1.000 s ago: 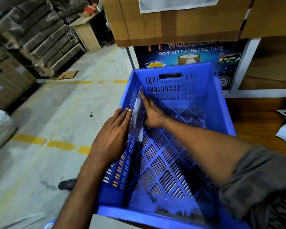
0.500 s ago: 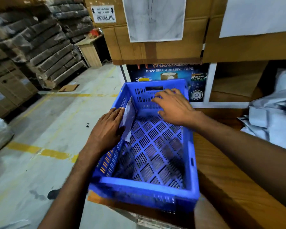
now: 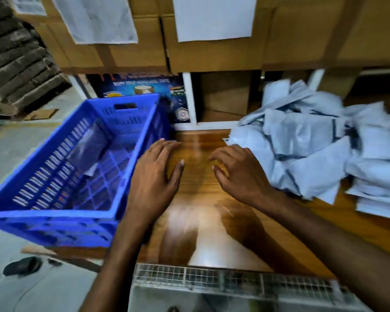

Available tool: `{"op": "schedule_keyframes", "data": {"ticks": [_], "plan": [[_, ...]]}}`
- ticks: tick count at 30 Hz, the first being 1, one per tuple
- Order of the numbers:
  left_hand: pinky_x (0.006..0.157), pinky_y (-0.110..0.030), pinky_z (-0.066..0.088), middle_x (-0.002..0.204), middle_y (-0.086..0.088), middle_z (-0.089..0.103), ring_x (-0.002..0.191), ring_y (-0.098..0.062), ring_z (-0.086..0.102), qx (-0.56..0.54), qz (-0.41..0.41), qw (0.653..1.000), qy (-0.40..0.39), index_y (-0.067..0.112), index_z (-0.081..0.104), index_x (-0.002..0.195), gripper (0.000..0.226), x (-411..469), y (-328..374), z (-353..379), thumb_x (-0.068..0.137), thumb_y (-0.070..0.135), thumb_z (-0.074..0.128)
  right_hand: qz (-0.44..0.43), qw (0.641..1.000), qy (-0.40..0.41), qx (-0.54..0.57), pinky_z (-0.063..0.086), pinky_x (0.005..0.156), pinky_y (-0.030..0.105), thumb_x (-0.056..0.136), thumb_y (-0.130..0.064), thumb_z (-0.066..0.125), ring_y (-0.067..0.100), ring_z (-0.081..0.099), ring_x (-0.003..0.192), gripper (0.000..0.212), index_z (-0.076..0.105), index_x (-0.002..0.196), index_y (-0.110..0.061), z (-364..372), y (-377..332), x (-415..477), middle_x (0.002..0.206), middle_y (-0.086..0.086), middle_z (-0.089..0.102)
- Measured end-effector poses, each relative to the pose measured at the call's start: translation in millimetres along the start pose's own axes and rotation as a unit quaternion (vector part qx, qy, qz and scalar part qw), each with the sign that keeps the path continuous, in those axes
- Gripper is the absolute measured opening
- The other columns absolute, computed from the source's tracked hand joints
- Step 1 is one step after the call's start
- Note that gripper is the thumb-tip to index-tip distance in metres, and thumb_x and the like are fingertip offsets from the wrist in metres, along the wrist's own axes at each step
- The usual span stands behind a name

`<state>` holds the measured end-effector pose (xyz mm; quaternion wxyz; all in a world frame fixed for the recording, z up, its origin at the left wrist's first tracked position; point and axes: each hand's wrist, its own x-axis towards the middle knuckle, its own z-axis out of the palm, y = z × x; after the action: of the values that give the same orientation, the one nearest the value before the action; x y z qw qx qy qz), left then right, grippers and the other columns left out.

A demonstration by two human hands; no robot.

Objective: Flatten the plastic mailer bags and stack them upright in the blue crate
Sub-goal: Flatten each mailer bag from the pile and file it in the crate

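One slotted blue crate [image 3: 50, 213], one mailer [image 3: 88, 149] leaning inside, two empty hands.
Right of the crate: left hand [image 3: 153, 176] flat, fingers together; right hand [image 3: 241, 174] fingers spread, loosely curled; crumpled grey mailer heap [image 3: 313, 149] beyond.

Dim indoor light, glare patch on the wooden tabletop [image 3: 189, 221], motion blur throughout, wide-angle bending at edges.
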<state>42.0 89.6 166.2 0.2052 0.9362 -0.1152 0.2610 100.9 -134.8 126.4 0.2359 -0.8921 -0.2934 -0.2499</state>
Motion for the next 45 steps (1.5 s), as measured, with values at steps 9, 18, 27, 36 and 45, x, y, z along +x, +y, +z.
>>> {"op": "schedule_keyframes", "data": {"ticks": [9, 18, 27, 36, 45], "plan": [[0.105, -0.038, 0.045, 0.139, -0.004, 0.06, 0.128, -0.027, 0.056, -0.036, -0.043, 0.979, -0.195, 0.017, 0.056, 0.142, 0.053, -55.6, 55.1, 144.4, 0.098, 0.046, 0.05, 0.13, 0.991, -0.024, -0.013, 0.049, 0.088, 0.042, 0.086, -0.024, 0.067, 0.025, 0.06, 0.11, 0.027, 0.068, 0.112, -0.021, -44.5, 97.1, -82.0, 0.116, 0.0, 0.067], [0.125, -0.031, 0.003, 0.171, 0.016, 0.004, 0.157, -0.004, -0.007, 0.049, -0.1, 0.963, -0.247, 0.031, 0.016, 0.164, 0.075, -95.0, 48.6, 181.4, 0.102, 0.073, 0.021, 0.339, 0.931, -0.108, -0.086, 0.011, 0.123, 0.05, 0.095, -0.071, 0.042, 0.03, 0.009, 0.155, 0.094, 0.001, 0.162, -0.017, -22.1, 178.9, -35.2, 0.169, 0.014, 0.005], [0.124, -0.028, -0.002, 0.17, 0.015, 0.0, 0.156, -0.005, -0.01, 0.026, -0.076, 0.962, -0.262, 0.032, 0.012, 0.165, 0.073, -94.8, 39.0, 177.1, 0.103, 0.07, 0.02, 0.226, 0.95, 0.2, -0.083, 0.053, 0.082, 0.042, 0.095, -0.001, 0.046, 0.031, 0.062, 0.109, 0.037, 0.063, 0.126, -0.011, -36.2, 123.4, -26.7, 0.116, 0.011, 0.069], [0.124, -0.04, 0.024, 0.162, 0.002, 0.04, 0.153, -0.021, 0.029, -0.05, -0.164, 0.977, -0.124, 0.025, 0.047, 0.153, 0.05, -124.2, -26.5, 142.9, 0.111, 0.042, 0.027, -0.085, 0.995, -0.058, 0.007, 0.046, 0.084, 0.038, 0.08, -0.011, 0.065, 0.025, 0.064, 0.09, 0.019, 0.067, 0.098, -0.016, 7.3, -0.1, -152.6, 0.099, 0.002, 0.068], [0.114, -0.043, 0.032, 0.149, 0.013, 0.049, 0.139, -0.012, 0.044, -0.1, -0.107, 0.983, -0.108, 0.035, 0.057, 0.137, 0.044, -122.7, -20.0, 142.0, 0.096, 0.05, 0.055, -0.008, 0.915, -0.394, -0.091, 0.03, 0.115, 0.038, 0.081, -0.016, 0.07, 0.011, 0.041, 0.143, 0.047, 0.063, 0.123, -0.037, -42.1, 24.0, -142.3, 0.149, -0.011, 0.052]]}}
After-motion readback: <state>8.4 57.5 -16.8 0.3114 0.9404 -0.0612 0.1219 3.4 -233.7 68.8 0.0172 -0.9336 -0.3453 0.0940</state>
